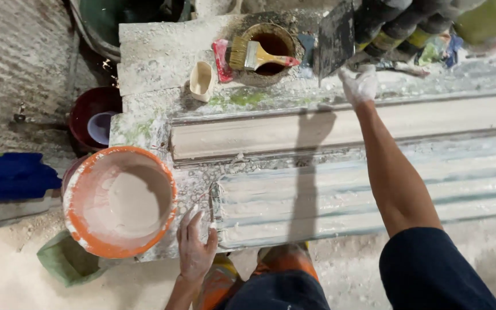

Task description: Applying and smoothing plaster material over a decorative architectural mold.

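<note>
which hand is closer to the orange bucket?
Left. The left hand rests on the bench edge right beside the orange bucket. The right hand is stretched far across the bench, near the black trowel.

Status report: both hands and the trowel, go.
Left hand flat on bench edge beside orange bucket, empty. Right hand reaching to dark trowel; grip unclear. Brush rests across tin, nothing blocking.

orange bucket [81,229]: plastic, plaster-smeared | moulding [294,132]: matt plaster | brush [259,55]: bristled, wooden handle

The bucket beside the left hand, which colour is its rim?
Orange, smeared with white plaster; the bucket shows in the head view.
</note>
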